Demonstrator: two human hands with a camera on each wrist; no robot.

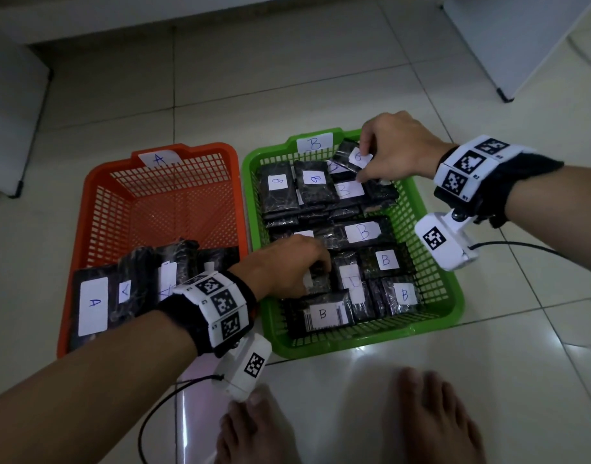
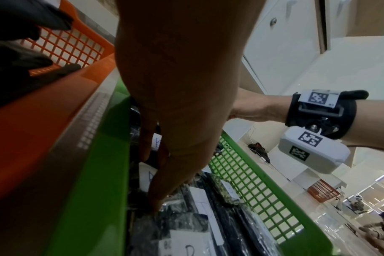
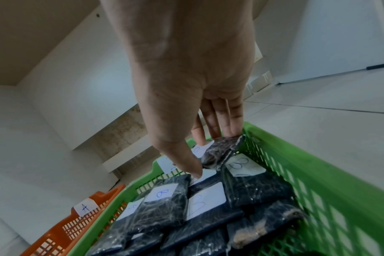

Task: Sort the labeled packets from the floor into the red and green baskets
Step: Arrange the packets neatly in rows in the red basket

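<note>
The red basket (image 1: 86, 195), tagged A, holds several dark packets with A labels (image 1: 93, 306) at its near end. Beside it on the right, the green basket (image 1: 354, 341), tagged B, is filled with several dark packets labelled B (image 1: 362, 232). My left hand (image 1: 315, 269) reaches into the middle of the green basket, its fingers (image 2: 158, 195) and thumb curled round a dark packet (image 1: 320, 283). At the basket's far end my right hand (image 1: 364, 162) pinches a tilted B packet (image 3: 221, 150) between thumb and fingers, just above the others.
Both baskets stand side by side on pale floor tiles (image 1: 287, 78). My bare feet (image 1: 260, 430) are just in front of them. White furniture stands at the left (image 1: 13, 112) and far right (image 1: 521, 45). A black cable (image 1: 153, 413) trails from my left wrist camera.
</note>
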